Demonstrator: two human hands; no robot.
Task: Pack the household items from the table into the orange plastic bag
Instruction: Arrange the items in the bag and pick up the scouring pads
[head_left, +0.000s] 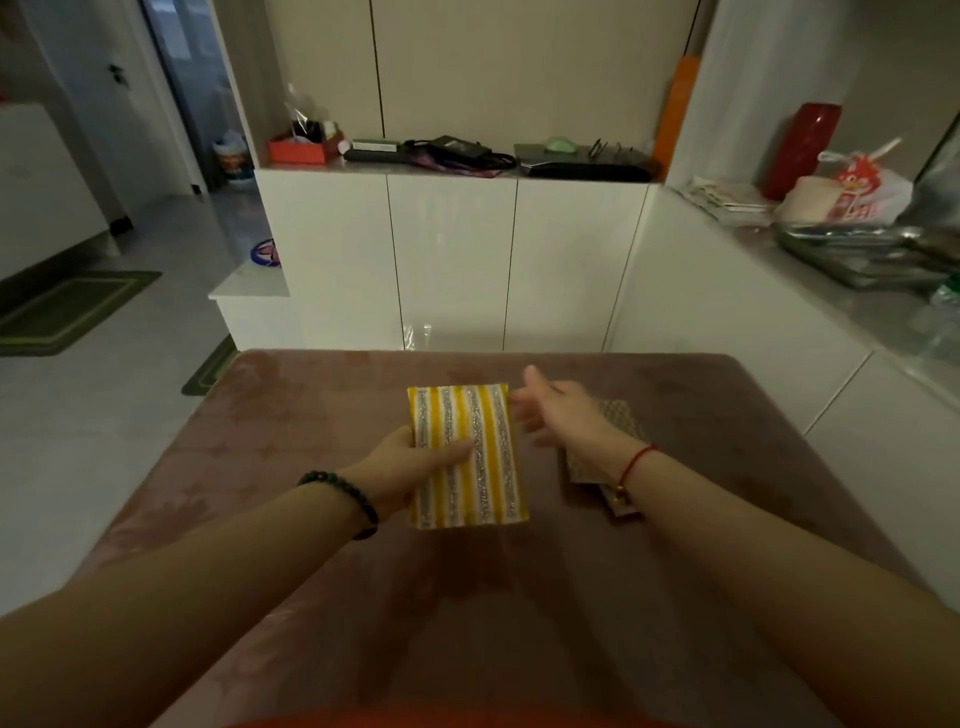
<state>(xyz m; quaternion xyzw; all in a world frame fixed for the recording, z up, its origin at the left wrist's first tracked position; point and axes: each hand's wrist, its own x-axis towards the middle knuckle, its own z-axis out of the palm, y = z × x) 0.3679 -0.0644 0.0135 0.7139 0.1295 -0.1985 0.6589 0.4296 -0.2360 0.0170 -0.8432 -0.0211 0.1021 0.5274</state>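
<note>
My left hand grips a flat sponge pad with yellow, white and glittery silver stripes, held a little above the pink table; my thumb lies across its face. Just right of the pad, my right hand hovers with fingers spread and nothing in it. Under my right wrist a stack of patterned grey-brown pads lies on the table, partly hidden by the arm. A strip of orange shows at the bottom edge of the view; I cannot tell whether it is the bag.
White cabinets stand close behind the table, their ledge cluttered with a red box, cables and a laptop. A counter on the right bears metal trays, a red cylinder and a printed plastic bag. Open floor with green mats lies to the left.
</note>
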